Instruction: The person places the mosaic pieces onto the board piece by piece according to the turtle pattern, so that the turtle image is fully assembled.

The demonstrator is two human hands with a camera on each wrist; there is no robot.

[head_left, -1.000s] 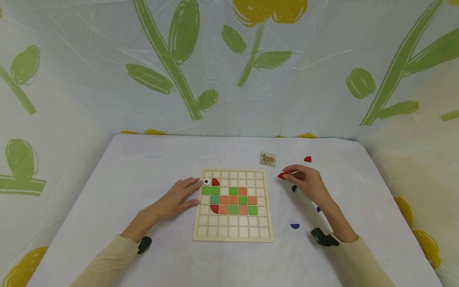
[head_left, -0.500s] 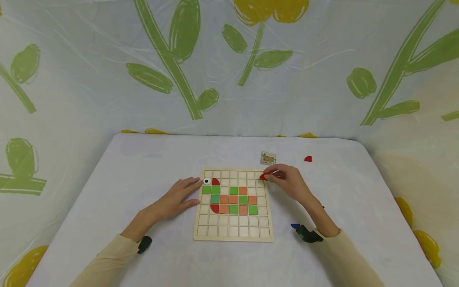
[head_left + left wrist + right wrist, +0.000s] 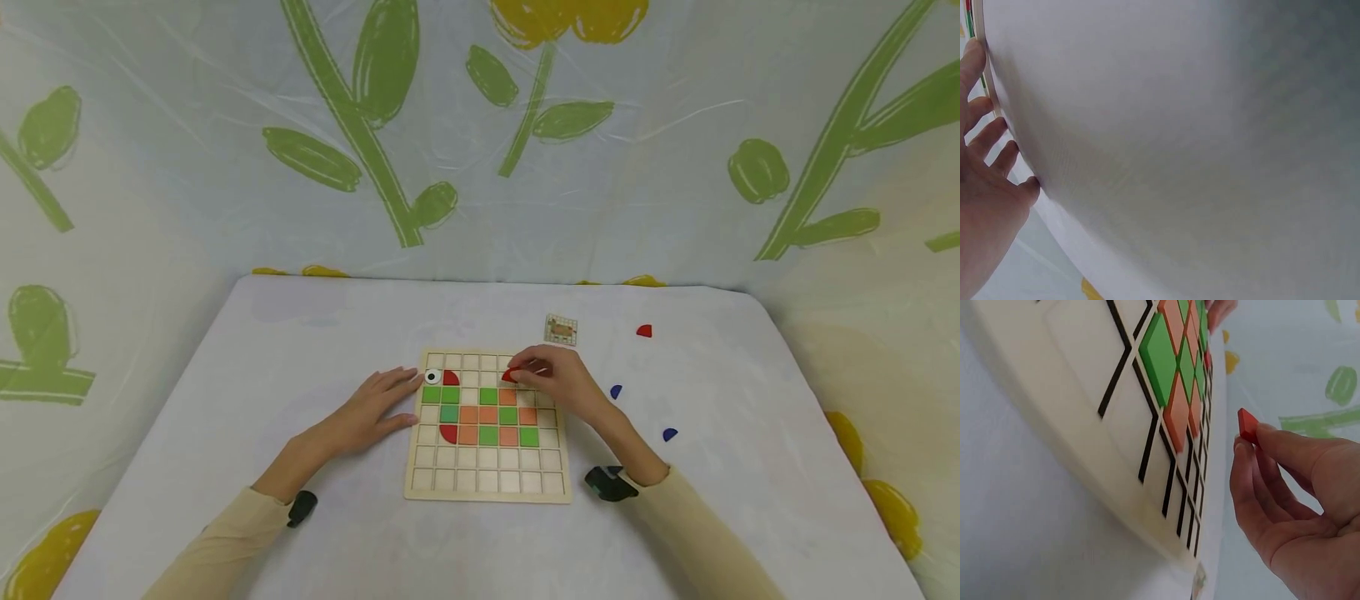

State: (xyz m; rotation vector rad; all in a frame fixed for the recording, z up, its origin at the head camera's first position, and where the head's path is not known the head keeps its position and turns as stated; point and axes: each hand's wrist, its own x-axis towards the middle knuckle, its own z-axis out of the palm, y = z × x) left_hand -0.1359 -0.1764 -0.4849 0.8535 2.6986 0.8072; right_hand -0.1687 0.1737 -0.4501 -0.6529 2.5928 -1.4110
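A wooden grid board [image 3: 487, 483] lies on the table, with green and orange square tiles, two red quarter-round tiles and an eye tile [image 3: 432, 377] set in its cells. My right hand [image 3: 558, 379] pinches a red quarter-round tile [image 3: 1247, 425] between thumb and fingertips, above the upper right part of the board. In the right wrist view that tile is held clear of the board's surface. My left hand [image 3: 371, 417] lies against the board's left edge, fingers extended and spread. The left wrist view shows those fingertips [image 3: 997, 125] at the board's side.
A small pattern card [image 3: 561, 329] lies behind the board's right corner. Another red quarter-round tile [image 3: 644, 331] is farther right. Two blue half-round tiles [image 3: 616, 391] are on the cloth right of the board, near my right forearm. A patterned cloth wall rises behind the table.
My right hand has moved left with the red tile, from beside the board to over it. Blue tiles it covered are visible again; the nearest one is now hidden. My left hand stays put.
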